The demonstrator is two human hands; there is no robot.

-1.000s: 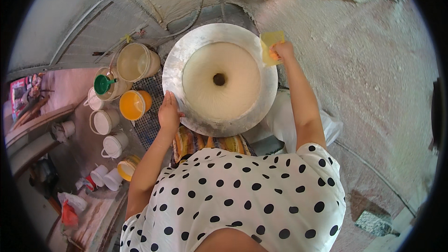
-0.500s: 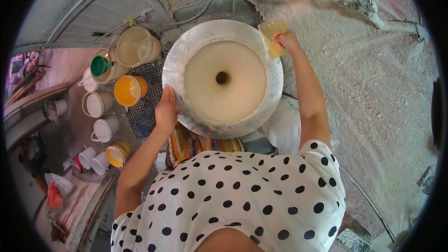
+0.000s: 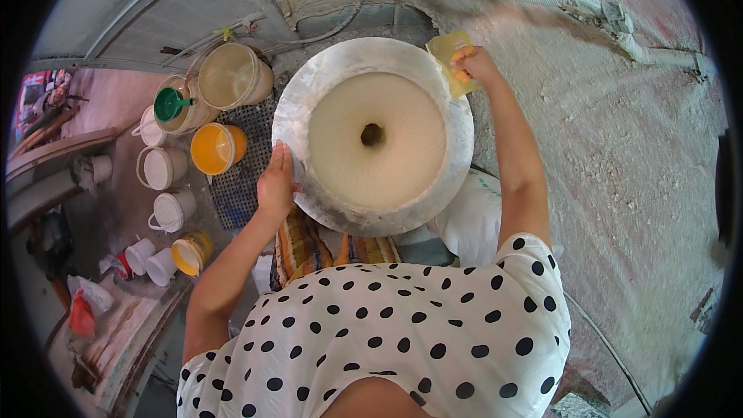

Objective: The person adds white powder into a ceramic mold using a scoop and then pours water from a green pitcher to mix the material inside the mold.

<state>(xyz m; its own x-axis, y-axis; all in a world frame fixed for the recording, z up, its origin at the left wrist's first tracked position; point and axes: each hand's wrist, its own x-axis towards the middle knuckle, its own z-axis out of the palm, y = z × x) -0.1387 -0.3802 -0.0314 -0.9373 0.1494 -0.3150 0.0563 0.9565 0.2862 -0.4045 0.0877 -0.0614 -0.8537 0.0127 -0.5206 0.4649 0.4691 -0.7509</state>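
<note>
A big round basin (image 3: 296,87) with a wide, grey-white rim is in front of me. Its cream-coloured inner surface (image 3: 340,155) slopes to a dark hole (image 3: 372,135) in the middle, with fine curved ridges around it. My left hand (image 3: 276,186) lies with fingers stretched against the rim's left side, holding nothing. At the upper right edge my right hand (image 3: 476,64) is closed on a flat, yellowish, see-through piece (image 3: 455,86), held against or just beside the rim. Something orange shows at its fingers; I cannot make out what it is.
On the left are a large beige bucket (image 3: 263,85), a bucket with a green dipper (image 3: 168,104), an orange bucket (image 3: 237,149) and several white pails (image 3: 165,168), partly around a dark perforated mat (image 3: 234,205). A white sack (image 3: 470,220) lies at the basin's lower right.
The whole view has shifted slightly. Curved ridges on the cream surface show more clearly and the hole looks a little wider. Both hands keep their places at the rim.
</note>
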